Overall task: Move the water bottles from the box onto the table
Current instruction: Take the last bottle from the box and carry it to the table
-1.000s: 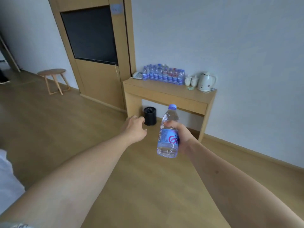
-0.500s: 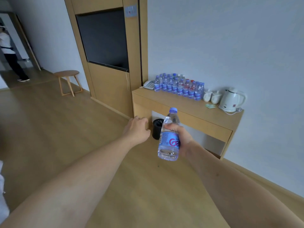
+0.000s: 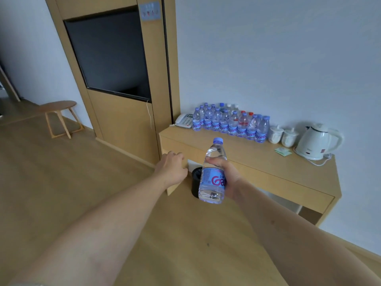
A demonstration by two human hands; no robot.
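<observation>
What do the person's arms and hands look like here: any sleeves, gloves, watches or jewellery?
Both forearms are bare to the frame edge. The left hand and right hand wear no gloves, and no rings or watch are visible. A pale edge at the bottom left corner may be a sleeve; it is unclear.

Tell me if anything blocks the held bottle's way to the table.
Nothing visible does. The right hand holds the bottle upright in open air before the table, whose front strip is bare; the bottle cluster stands at the back.

Beyond the grip: white kettle (image 3: 317, 142), two cups (image 3: 282, 135), phone (image 3: 185, 120). Black bin (image 3: 195, 180) just behind it. Stool (image 3: 59, 116) far left, TV (image 3: 109, 56) above.
</observation>
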